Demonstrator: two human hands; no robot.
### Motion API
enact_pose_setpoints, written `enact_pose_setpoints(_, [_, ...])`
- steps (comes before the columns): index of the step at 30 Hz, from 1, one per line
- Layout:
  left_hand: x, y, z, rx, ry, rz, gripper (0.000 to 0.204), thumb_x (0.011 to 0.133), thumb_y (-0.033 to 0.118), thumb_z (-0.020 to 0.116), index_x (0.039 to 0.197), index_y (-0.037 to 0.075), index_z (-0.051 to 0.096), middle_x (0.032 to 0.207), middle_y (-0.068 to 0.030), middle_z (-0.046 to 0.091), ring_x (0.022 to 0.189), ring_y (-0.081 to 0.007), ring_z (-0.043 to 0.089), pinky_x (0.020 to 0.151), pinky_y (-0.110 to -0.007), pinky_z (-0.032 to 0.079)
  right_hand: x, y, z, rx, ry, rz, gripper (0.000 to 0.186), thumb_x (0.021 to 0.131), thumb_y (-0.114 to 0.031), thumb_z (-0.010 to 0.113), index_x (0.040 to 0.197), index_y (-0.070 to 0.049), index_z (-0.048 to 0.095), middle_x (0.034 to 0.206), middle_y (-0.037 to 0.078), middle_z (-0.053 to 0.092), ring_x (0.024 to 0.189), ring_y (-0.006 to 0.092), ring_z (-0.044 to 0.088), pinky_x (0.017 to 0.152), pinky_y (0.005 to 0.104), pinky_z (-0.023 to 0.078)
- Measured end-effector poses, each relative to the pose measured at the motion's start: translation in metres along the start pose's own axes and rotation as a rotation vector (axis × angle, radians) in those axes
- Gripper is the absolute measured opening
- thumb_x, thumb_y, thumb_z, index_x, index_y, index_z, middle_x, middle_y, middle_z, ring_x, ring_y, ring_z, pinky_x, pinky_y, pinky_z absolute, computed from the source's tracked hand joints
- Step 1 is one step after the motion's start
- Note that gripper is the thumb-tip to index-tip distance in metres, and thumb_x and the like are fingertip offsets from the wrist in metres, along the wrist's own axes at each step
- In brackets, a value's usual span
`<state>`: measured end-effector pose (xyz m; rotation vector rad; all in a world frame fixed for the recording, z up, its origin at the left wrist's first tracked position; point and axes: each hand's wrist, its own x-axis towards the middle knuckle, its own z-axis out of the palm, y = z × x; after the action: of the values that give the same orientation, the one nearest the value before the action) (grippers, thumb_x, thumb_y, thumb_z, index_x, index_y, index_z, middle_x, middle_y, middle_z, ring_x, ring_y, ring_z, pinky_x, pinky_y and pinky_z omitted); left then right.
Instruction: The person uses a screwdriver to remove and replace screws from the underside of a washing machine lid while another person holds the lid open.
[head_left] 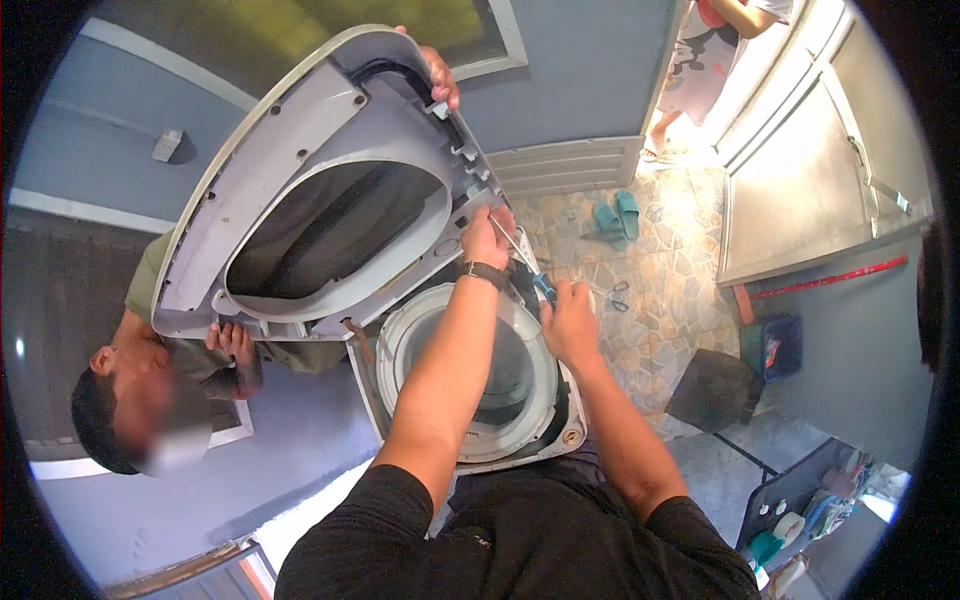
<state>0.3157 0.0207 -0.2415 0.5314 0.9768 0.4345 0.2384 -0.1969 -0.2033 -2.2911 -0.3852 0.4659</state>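
Observation:
A top-loading washing machine [571, 437] stands in front of me, its round tub ring [388, 372] showing. Its grey top cover [325, 130], with an oval opening, is raised and tilted to the left. My right hand [572, 322] grips the blue handle of a screwdriver [545, 287]. The metal shaft runs up and left to my left hand [487, 240], whose fingers are closed at the cover's lower right edge by the shaft's tip. What they pinch is hidden. A co-worker's hands [440, 78] hold the cover at its top edge and its lower left edge.
The co-worker [160, 290] leans in at the left. Teal slippers [617, 218] and scissors [619, 296] lie on the patterned floor. Another person [697, 60] stands in the bright doorway by an open door [800, 180]. A dark stool-like block [714, 388] stands at the right.

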Motion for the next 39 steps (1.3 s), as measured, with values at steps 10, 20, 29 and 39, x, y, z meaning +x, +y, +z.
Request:
enact_pose_setpoints(10, [0.004, -0.004, -0.014, -0.309, -0.245, -0.224, 0.015, 0.1, 0.026, 0.063, 0.095, 0.012, 0.061, 0.081, -0.0029, 0.061, 0.086, -0.0216, 0.064, 0.083, -0.04, 0.054, -0.023, 0.076, 0.007, 0.468, 0.011, 0.142, 0.03, 0.086, -0.008, 0.063, 0.112, -0.005, 0.05, 0.092, 0.016, 0.06, 0.088, 0.0298, 0.064, 0.079, 0.0434, 0.05])
enact_pose_setpoints(20, [0.008, -0.014, 0.002, -0.563, -0.218, -0.211, 0.023, 0.107, 0.024, 0.05, 0.091, 0.008, 0.058, 0.084, -0.004, 0.06, 0.077, -0.0199, 0.061, 0.078, -0.039, 0.058, -0.03, 0.084, 0.011, 0.556, 0.075, 0.115, 0.023, 0.084, -0.004, 0.061, 0.104, -0.008, 0.05, 0.084, 0.005, 0.056, 0.075, 0.0174, 0.056, 0.07, 0.0349, 0.048])
enact_pose_setpoints(29, [-0.01, -0.018, 0.008, -0.249, -0.014, 0.012, 0.018, 0.109, 0.024, 0.058, 0.098, 0.009, 0.061, 0.087, -0.0039, 0.063, 0.075, -0.0203, 0.066, 0.072, -0.036, 0.061, -0.024, 0.075, -0.005, 0.545, 0.066, 0.117, 0.022, 0.086, -0.002, 0.059, 0.106, -0.006, 0.051, 0.089, 0.003, 0.055, 0.079, 0.0148, 0.054, 0.074, 0.0323, 0.049])
enact_pose_setpoints(39, [0.005, -0.025, 0.016, -0.75, -0.165, -0.231, 0.021, 0.105, 0.025, 0.055, 0.087, 0.014, 0.053, 0.072, 0.0017, 0.048, 0.063, -0.0133, 0.047, 0.056, -0.026, 0.043, -0.016, 0.089, 0.013, 0.642, 0.084, 0.095, 0.019, 0.089, -0.003, 0.06, 0.106, -0.008, 0.053, 0.09, 0.0, 0.052, 0.081, 0.0104, 0.051, 0.075, 0.0275, 0.043])
